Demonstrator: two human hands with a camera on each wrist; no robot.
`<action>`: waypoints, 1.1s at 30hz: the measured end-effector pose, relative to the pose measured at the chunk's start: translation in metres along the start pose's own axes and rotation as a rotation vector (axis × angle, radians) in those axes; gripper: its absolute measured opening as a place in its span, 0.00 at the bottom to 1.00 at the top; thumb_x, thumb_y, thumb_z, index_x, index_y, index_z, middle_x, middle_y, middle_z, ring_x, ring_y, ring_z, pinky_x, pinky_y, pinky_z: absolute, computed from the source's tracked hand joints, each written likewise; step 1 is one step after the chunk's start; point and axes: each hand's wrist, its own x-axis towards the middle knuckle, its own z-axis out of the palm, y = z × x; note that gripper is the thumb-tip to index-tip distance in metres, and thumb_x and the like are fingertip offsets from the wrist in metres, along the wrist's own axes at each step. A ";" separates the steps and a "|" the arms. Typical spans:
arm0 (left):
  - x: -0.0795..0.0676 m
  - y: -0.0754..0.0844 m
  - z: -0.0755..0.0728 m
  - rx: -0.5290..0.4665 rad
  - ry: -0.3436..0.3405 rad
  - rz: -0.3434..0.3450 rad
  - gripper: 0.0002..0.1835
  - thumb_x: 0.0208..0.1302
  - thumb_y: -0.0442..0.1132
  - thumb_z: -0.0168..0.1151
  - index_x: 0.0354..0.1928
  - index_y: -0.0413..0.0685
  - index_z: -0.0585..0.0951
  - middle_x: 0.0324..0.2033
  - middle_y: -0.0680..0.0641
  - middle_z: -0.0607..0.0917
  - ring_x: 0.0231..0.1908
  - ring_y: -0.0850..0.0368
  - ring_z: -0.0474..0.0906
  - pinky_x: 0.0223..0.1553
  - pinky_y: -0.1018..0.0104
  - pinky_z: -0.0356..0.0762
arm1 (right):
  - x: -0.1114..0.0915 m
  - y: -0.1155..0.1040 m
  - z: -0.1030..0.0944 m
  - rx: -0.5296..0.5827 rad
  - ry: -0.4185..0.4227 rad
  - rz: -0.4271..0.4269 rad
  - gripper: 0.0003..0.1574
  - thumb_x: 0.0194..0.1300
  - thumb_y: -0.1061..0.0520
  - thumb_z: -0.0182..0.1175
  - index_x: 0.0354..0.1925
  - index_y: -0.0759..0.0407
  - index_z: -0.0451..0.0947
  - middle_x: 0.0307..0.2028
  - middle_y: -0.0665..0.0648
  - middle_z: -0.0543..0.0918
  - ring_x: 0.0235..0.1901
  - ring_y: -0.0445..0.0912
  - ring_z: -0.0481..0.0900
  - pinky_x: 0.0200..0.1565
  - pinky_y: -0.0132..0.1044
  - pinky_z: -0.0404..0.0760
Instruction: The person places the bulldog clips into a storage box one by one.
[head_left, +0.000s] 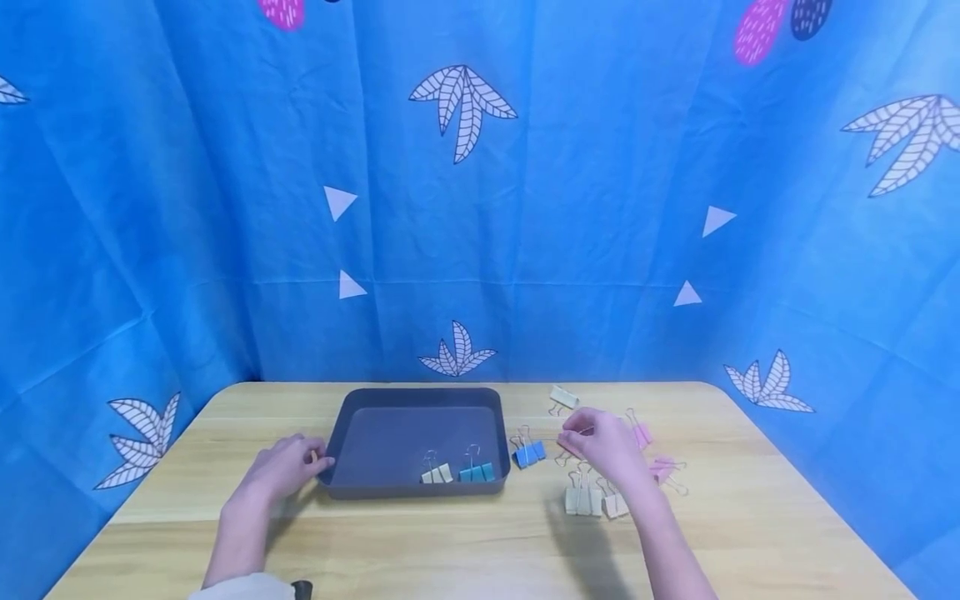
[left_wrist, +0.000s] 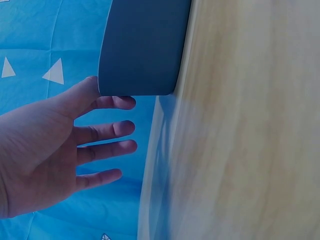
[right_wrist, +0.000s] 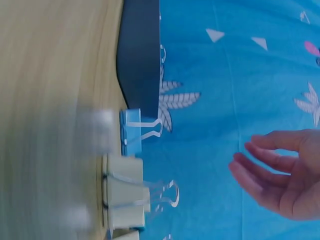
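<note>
A dark grey tray (head_left: pixel 420 490) lies on the table, and my left hand (head_left: pixel 288 468) pinches its left wall between thumb and index finger. The other three fingers (left_wrist: pixel 107 131) extend apart from the tray in the left wrist view. Inside the tray stand a cream binder clip (head_left: pixel 437 475) and a teal binder clip (head_left: pixel 477 473). My right hand (head_left: pixel 606 442) hovers over the loose clips, fingers loosely bent and holding nothing in the right wrist view. Below its fingertips is a reddish clip (head_left: pixel 572 448), partly hidden. A blue binder clip (head_left: pixel 529 454) stands between tray and right hand.
A large cream clip (head_left: pixel 582 502) and a smaller one (head_left: pixel 617 505) stand in front of the right hand. Another cream clip (head_left: pixel 565 397) lies behind. Pink clips (head_left: pixel 663 469) are to the right. A blue patterned curtain (head_left: pixel 480 250) surrounds the wooden table (head_left: pixel 420 550).
</note>
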 end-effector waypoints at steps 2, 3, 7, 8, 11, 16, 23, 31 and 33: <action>0.000 0.000 0.000 -0.001 -0.002 0.005 0.07 0.60 0.45 0.60 0.32 0.50 0.78 0.27 0.52 0.74 0.29 0.56 0.71 0.29 0.56 0.68 | -0.001 0.007 -0.005 -0.046 -0.013 0.012 0.05 0.55 0.62 0.63 0.33 0.61 0.78 0.29 0.53 0.81 0.32 0.48 0.79 0.35 0.44 0.77; 0.000 -0.001 0.001 0.001 -0.001 0.005 0.07 0.60 0.45 0.60 0.32 0.50 0.78 0.27 0.52 0.74 0.29 0.56 0.70 0.28 0.57 0.68 | -0.001 0.010 -0.007 -0.061 -0.020 0.015 0.05 0.55 0.63 0.63 0.33 0.63 0.78 0.29 0.54 0.81 0.32 0.49 0.78 0.36 0.45 0.77; 0.000 -0.003 0.000 0.008 0.004 0.005 0.08 0.60 0.45 0.60 0.33 0.49 0.79 0.27 0.52 0.74 0.29 0.56 0.70 0.28 0.57 0.68 | 0.000 0.020 -0.011 -0.112 -0.076 0.029 0.09 0.53 0.66 0.62 0.34 0.69 0.78 0.29 0.57 0.80 0.31 0.50 0.78 0.34 0.44 0.78; 0.000 -0.004 0.000 0.010 0.004 0.006 0.08 0.61 0.45 0.60 0.33 0.49 0.79 0.27 0.52 0.74 0.29 0.56 0.70 0.28 0.56 0.68 | 0.000 0.022 -0.011 -0.121 -0.095 0.032 0.09 0.52 0.66 0.62 0.34 0.69 0.78 0.29 0.57 0.80 0.31 0.51 0.78 0.34 0.44 0.78; 0.000 -0.004 0.000 0.014 0.002 0.000 0.08 0.61 0.46 0.60 0.33 0.49 0.79 0.27 0.52 0.75 0.29 0.56 0.71 0.29 0.55 0.68 | 0.000 0.026 -0.011 -0.145 -0.154 0.049 0.08 0.51 0.66 0.63 0.33 0.70 0.78 0.29 0.58 0.80 0.30 0.51 0.77 0.33 0.45 0.78; 0.001 -0.004 0.001 0.016 0.007 0.011 0.09 0.61 0.46 0.60 0.33 0.49 0.79 0.28 0.52 0.75 0.29 0.55 0.71 0.30 0.53 0.68 | -0.002 0.030 -0.009 -0.141 -0.227 0.084 0.02 0.50 0.68 0.62 0.26 0.68 0.78 0.26 0.55 0.78 0.24 0.45 0.72 0.33 0.45 0.77; 0.002 -0.002 0.001 0.012 0.011 0.014 0.08 0.61 0.46 0.60 0.33 0.49 0.79 0.28 0.52 0.75 0.30 0.55 0.71 0.30 0.52 0.67 | -0.002 0.036 0.000 -0.156 -0.253 0.122 0.23 0.50 0.70 0.62 0.10 0.56 0.62 0.12 0.47 0.62 0.13 0.39 0.57 0.22 0.31 0.66; 0.002 -0.003 0.001 -0.004 0.013 0.008 0.09 0.61 0.46 0.59 0.35 0.48 0.79 0.28 0.52 0.74 0.30 0.55 0.70 0.31 0.51 0.67 | 0.000 0.044 0.013 -0.218 -0.268 0.090 0.24 0.42 0.74 0.55 0.09 0.52 0.57 0.09 0.46 0.57 0.12 0.37 0.52 0.17 0.27 0.57; 0.001 -0.003 0.001 -0.010 0.014 0.008 0.10 0.61 0.46 0.59 0.36 0.47 0.80 0.28 0.52 0.74 0.31 0.54 0.70 0.31 0.50 0.67 | 0.000 0.045 0.015 -0.227 -0.267 0.074 0.23 0.40 0.75 0.53 0.09 0.52 0.57 0.09 0.46 0.57 0.12 0.37 0.52 0.17 0.27 0.56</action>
